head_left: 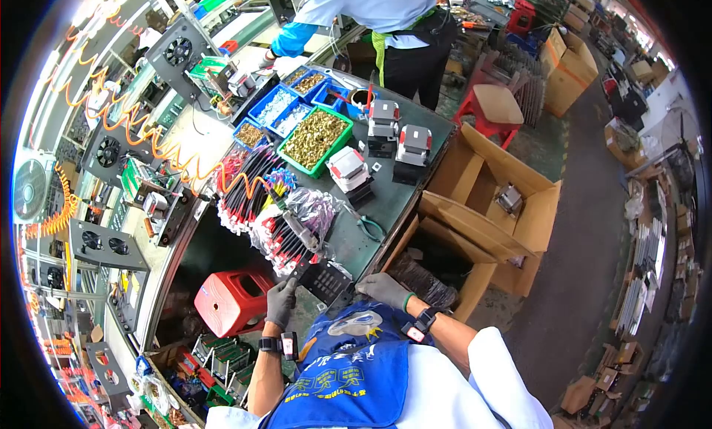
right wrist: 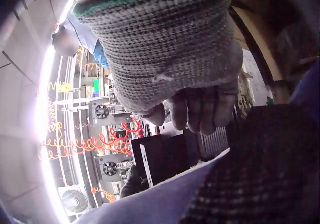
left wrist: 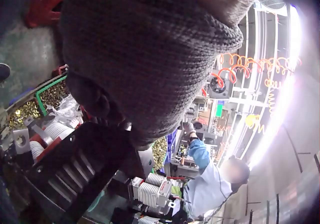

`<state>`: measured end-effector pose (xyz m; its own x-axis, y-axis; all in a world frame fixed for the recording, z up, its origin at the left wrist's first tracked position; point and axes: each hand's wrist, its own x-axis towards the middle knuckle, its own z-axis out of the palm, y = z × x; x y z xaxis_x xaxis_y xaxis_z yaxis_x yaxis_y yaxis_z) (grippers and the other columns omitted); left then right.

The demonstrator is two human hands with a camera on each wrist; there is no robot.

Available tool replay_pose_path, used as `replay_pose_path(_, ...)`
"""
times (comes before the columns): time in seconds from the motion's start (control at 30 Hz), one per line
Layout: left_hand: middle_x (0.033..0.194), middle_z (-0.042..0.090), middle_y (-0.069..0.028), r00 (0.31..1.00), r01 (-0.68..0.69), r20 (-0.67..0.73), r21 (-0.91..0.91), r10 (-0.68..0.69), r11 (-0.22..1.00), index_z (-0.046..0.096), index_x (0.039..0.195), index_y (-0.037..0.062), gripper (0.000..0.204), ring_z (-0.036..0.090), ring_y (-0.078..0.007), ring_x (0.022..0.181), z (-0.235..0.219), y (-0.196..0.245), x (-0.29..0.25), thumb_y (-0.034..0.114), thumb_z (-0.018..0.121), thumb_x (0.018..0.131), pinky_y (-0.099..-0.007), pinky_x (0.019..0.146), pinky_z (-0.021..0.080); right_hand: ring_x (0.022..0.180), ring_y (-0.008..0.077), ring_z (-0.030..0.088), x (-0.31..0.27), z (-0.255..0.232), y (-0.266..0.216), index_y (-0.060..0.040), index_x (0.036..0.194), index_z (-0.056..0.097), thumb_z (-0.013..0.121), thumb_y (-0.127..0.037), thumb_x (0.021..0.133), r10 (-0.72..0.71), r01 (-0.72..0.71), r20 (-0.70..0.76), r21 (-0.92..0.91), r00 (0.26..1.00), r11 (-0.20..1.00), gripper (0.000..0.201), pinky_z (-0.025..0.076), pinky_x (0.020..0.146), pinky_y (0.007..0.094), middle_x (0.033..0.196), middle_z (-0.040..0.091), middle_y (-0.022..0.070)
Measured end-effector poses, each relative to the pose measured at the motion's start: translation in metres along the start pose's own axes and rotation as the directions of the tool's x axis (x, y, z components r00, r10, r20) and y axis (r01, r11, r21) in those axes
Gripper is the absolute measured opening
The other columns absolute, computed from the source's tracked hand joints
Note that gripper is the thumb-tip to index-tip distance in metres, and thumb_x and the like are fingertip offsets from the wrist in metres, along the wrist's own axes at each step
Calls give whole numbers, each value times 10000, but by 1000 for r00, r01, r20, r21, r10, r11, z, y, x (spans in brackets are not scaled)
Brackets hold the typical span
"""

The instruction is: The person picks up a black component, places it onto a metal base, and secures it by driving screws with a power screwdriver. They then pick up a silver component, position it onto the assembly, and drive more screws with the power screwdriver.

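A black slotted metal plate (head_left: pixel 324 281) is held at the table's near edge, between two grey-gloved hands. My left hand (head_left: pixel 281 303) grips its left end; in the left wrist view the glove (left wrist: pixel 145 59) covers much of the picture, above the slotted black part (left wrist: pixel 75 174). My right hand (head_left: pixel 383 289) is at the plate's right end, and in the right wrist view its fingers (right wrist: pixel 202 109) curl down over the edge of the black plate (right wrist: pixel 167 154). Red-tipped cables (head_left: pixel 285 240) and a grey screwdriver-like tool (head_left: pixel 300 230) lie just beyond the plate.
Pliers (head_left: pixel 368 225), boxed transformers (head_left: pixel 348 169) and a green bin of brass parts (head_left: pixel 315 141) stand farther along the table (head_left: pixel 393 199). Open cardboard boxes (head_left: pixel 475 232) are at the right, a red stool (head_left: pixel 231 303) at the left. Another person (head_left: pixel 363 14) works across the table.
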<state>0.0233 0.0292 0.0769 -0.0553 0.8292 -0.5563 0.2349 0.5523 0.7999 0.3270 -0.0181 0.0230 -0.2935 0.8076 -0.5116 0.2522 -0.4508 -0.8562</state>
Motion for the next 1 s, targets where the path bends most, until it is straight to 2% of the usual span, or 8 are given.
replay_pose_path(0.1,589,458,61,1000,-4,6,-5,4,1000,605,756,71,352,393,-48,487,-1,-2,0,366,655,942,-243,464,310,827,113,628,0,3,1,13,1008,719,629,-240,933,50,-51,12,77,999,996,278,500,787,283,896,722,56)
replay_pose_path(0.2,591,458,61,1000,0,18,-15,0,1000,604,759,72,347,395,-48,487,-1,0,-1,362,652,944,-241,465,312,823,114,625,1,5,1,14,1008,717,630,-245,932,80,-81,16,76,997,994,284,500,780,285,884,718,57)
replay_pose_path(0.4,592,460,61,1000,6,21,-14,-6,1000,615,785,64,335,397,-47,484,0,4,-3,352,643,953,-236,463,313,814,115,614,1,10,4,5,1006,720,633,-258,932,22,-21,-28,58,999,998,286,497,774,285,863,708,53)
replay_pose_path(0.7,593,465,60,999,-30,21,13,29,999,621,790,60,346,406,-43,487,0,4,-5,365,646,951,-232,460,317,809,122,624,-5,9,-5,-8,1012,725,639,-268,930,65,-64,-19,27,998,998,286,502,765,293,871,718,59)
replay_pose_path(0.8,593,467,58,999,-28,21,-6,29,1000,620,785,58,352,408,-44,488,-1,1,-3,367,645,951,-233,460,318,799,115,619,0,11,5,-12,1007,728,640,-270,929,19,-19,-18,-1,1000,1000,284,502,758,287,865,717,53)
replay_pose_path(1.0,584,467,53,999,-23,27,-24,24,999,619,776,54,354,409,-52,482,-1,3,-5,360,644,953,-240,458,312,804,105,614,2,12,10,1,989,729,642,-245,929,26,-26,0,58,1000,998,267,501,755,279,872,715,48)
